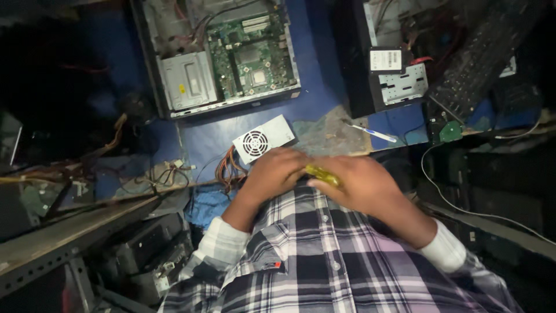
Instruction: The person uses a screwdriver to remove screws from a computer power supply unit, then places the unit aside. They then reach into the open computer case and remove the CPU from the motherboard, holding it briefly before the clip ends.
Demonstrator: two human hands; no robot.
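Workshop clutter fills the blue surface (pixel 324 93) before me, and I stand over it in a plaid shirt with both hands brought together at my chest. Largest on the surface is an opened desktop computer case (pixel 223 55), its side panel off, green motherboard (pixel 252 55) and silver drive cage (pixel 188 81) exposed. A second, darker case (pixel 376 64) lies to its right, also open, with a perforated metal bracket showing. Nearer me rests a grey power supply unit (pixel 263 139), fan grille up, out of either case, its bundle of orange and yellow wires (pixel 229 171) trailing toward the surface's edge. A black keyboard (pixel 480 58) leans at the far right.

My left hand (pixel 275 174) and right hand (pixel 362 185) are pressed close, fingers curled around a small yellow-green tool handle (pixel 323 175) held between them, just above the surface's near edge; its tip is hidden, so I cannot tell what kind it is. A pen (pixel 376 134) lies on a worn cloth beyond my knuckles.

Judging from this, the stripping-down is well along: case open, power supply out. The motherboard is not yet removed.
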